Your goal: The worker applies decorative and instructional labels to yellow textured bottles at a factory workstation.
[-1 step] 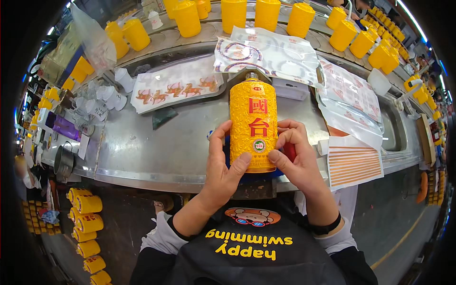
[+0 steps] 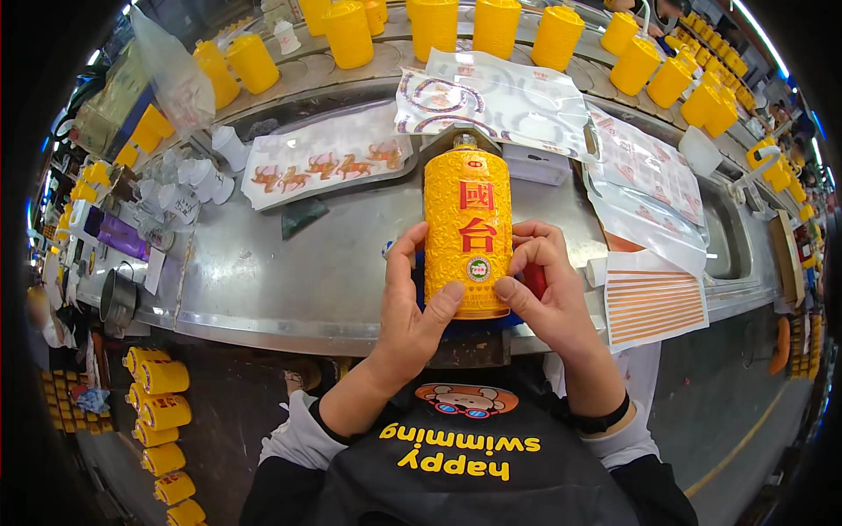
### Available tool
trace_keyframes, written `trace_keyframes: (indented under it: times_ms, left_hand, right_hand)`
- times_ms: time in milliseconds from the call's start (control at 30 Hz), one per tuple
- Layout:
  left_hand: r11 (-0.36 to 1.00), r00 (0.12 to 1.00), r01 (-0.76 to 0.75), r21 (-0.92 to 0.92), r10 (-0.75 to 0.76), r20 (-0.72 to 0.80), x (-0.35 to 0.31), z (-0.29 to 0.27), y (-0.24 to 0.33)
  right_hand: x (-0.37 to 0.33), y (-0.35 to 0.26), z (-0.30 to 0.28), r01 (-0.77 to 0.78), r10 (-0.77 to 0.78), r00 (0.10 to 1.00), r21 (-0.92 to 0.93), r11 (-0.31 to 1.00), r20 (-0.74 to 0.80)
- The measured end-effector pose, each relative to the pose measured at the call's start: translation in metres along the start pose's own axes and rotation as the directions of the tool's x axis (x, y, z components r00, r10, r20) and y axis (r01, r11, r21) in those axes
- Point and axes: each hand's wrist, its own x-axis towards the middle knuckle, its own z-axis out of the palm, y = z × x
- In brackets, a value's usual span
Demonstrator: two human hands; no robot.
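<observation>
A yellow embossed bottle with red characters and a round green-and-white emblem lies face up, its narrow neck pointing away from me. My left hand grips its lower left side, thumb on the front near the base. On the opposite side my right hand holds it, its thumb pressed beside the emblem and the fingers bent at the edge. Something red shows behind my right fingers, mostly covered. Under the bottle's base is a dark blue support, largely hidden.
The metal bench carries a sheet of horse decals and clear patterned sheets. A sheet of brown-orange strips lies at right, near a sink. Yellow bottles line a conveyor behind; more stand lower left.
Several yellow bottles on the conveyor at the back have shifted very slightly to the right. My hands and the bottle between them look unmoved.
</observation>
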Motion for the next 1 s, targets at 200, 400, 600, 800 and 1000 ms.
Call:
trace_keyframes:
  times_ms: [200,400,600,800,1000]
  left_hand:
    - [1.000,1.000,0.014,0.025,-0.014,0.003,-0.0004,0.0009,0.0025]
    - [0.998,0.999,0.039,-0.044,-0.038,0.026,0.0002,-0.0042,0.0042]
    - [0.999,0.999,0.027,-0.035,-0.025,0.038,-0.0001,-0.0035,0.0024]
    - [0.999,0.999,0.022,-0.028,-0.021,0.040,0.0002,-0.0037,0.0029]
    - [0.999,0.999,0.020,-0.047,-0.019,0.035,0.0007,-0.0041,0.0040]
  right_hand:
    - [-0.0005,0.0009,-0.0008,-0.012,0.012,1.000,0.001,1.000,0.005]
    - [0.0005,0.0004,-0.0024,0.001,-0.002,1.000,0.021,1.000,0.026]
    - [0.0004,0.0041,-0.0040,0.025,-0.026,0.999,0.018,1.000,0.040]
    - [-0.0004,0.0049,-0.0055,-0.039,0.033,0.999,0.131,0.991,0.043]
    - [0.0004,0.0078,-0.0058,-0.014,0.009,0.997,0.065,0.998,0.076]
